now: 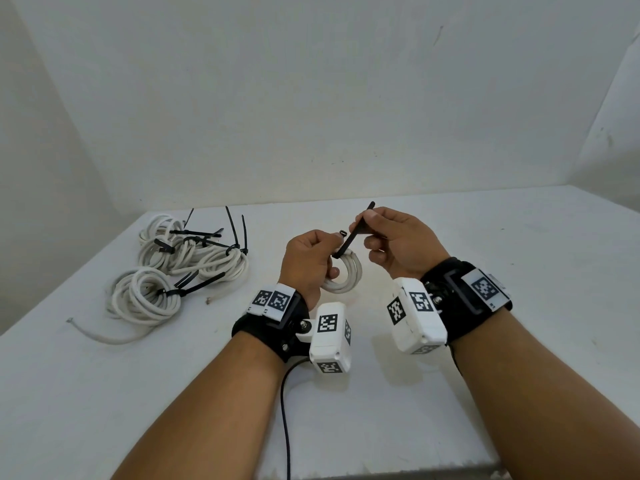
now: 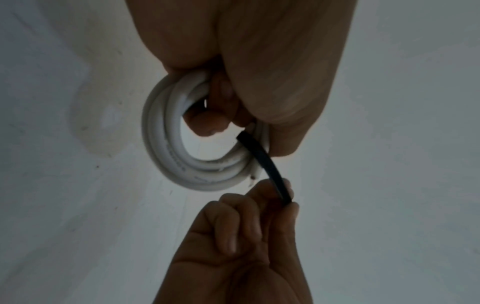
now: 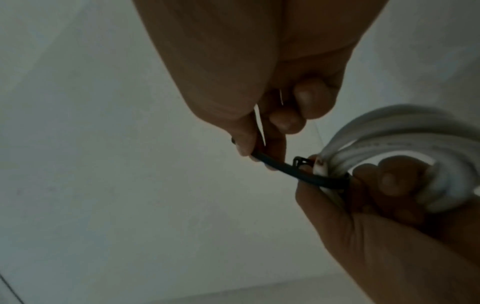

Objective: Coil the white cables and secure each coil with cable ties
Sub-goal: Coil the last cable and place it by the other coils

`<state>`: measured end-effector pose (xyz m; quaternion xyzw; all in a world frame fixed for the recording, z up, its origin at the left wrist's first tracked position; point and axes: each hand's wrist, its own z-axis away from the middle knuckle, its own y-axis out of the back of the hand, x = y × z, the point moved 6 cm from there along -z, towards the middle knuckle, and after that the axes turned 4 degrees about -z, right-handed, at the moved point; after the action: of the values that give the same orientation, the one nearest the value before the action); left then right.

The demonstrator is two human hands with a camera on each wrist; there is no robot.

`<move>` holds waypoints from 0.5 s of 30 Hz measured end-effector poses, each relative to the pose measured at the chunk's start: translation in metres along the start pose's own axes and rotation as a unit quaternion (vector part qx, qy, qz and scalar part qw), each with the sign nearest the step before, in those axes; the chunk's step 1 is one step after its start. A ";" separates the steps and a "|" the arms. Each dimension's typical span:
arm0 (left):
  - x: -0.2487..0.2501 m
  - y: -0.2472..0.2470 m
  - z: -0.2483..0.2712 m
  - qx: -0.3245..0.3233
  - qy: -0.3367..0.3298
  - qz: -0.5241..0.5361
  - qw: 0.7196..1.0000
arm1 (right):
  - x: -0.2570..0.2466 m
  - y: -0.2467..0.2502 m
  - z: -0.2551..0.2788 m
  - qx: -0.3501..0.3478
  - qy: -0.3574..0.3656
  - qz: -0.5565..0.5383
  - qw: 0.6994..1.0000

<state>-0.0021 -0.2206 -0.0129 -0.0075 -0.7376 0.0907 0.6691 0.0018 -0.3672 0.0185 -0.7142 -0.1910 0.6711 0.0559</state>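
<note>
Left hand [image 1: 308, 261] grips small white coil [image 1: 346, 277] above table [image 1: 519, 306]; right hand [image 1: 398, 244] pinches black cable tie [image 1: 349, 239] round it — not yet cinched; tied coils [image 1: 187, 261] left of coil — done.

Tied coils [image 1: 180, 268] lie on surface [image 1: 519, 306], left of hands. Small coil [image 1: 344, 277] sits between left hand [image 1: 308, 261] and right hand [image 1: 398, 244], above surface.
</note>
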 end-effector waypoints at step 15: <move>0.004 0.009 0.000 0.055 -0.032 -0.062 0.996 | 0.003 0.001 0.003 0.025 0.039 0.159 0.986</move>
<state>-0.0039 -0.2111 -0.0105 0.0776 -0.7514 0.0894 0.6492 -0.0006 -0.3676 0.0151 -0.7597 -0.0564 0.6473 -0.0263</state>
